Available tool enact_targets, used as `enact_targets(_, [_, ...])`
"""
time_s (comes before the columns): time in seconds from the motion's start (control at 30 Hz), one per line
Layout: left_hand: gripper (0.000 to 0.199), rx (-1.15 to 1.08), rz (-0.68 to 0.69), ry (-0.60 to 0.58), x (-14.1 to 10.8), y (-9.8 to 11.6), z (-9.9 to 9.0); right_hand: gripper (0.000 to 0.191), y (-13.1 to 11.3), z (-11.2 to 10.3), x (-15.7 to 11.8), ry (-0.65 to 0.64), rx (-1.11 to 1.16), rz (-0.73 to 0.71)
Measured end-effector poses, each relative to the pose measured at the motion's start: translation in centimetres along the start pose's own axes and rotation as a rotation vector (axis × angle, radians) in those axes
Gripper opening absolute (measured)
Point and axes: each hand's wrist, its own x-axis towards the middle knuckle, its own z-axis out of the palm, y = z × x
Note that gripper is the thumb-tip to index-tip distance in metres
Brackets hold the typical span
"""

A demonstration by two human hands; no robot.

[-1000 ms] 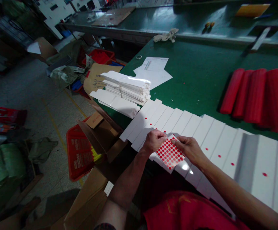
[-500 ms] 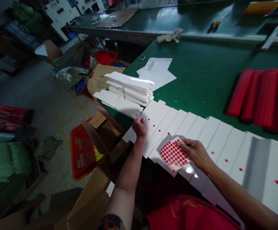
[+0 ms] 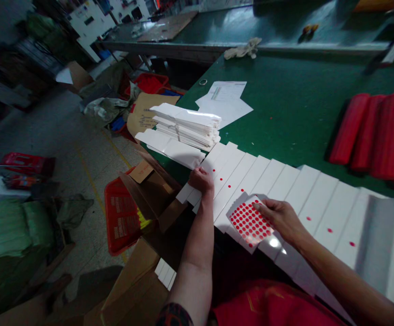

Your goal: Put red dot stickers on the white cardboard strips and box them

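Note:
A row of overlapping flat white boxes (image 3: 263,174) runs along the front of the table, several of them bearing a single red dot. My left hand (image 3: 202,180) rests at the left end of this row with its fingers curled in; whatever is between them is hidden. Lower and to the right, my right hand (image 3: 283,218) pinches the upper right edge of a sheet of round red stickers (image 3: 251,222). That sheet is tilted over the boxes and covers part of them. One red dot shows just above the sheet.
Bundled white flat boxes (image 3: 186,127) lie behind my left hand, with paper sheets (image 3: 224,102) beyond. Red mesh-like rolls (image 3: 370,136) lie at right on the green table (image 3: 292,104). Below left stand an open cardboard box (image 3: 152,190) and a red basket (image 3: 117,217).
The view has shifted slightly. My left hand has turned at the wrist, its fingers still curled at the left end of the row. My right hand keeps the sticker sheet in nearly the same place.

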Motion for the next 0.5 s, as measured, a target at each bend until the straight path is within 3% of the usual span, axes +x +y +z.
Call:
enact_targets(0.33, [0.023,0.058,-0.024,0.044,-0.4,0.7,0.2,0.045,0.1,-0.1,0.0,-0.020,0.034,-0.024])
enact_targets(0.5, [0.026,0.098,-0.013,0.000,-0.5,1.0,-0.4,0.040,-0.9,-0.5,-0.9,0.045,0.008,-0.086])
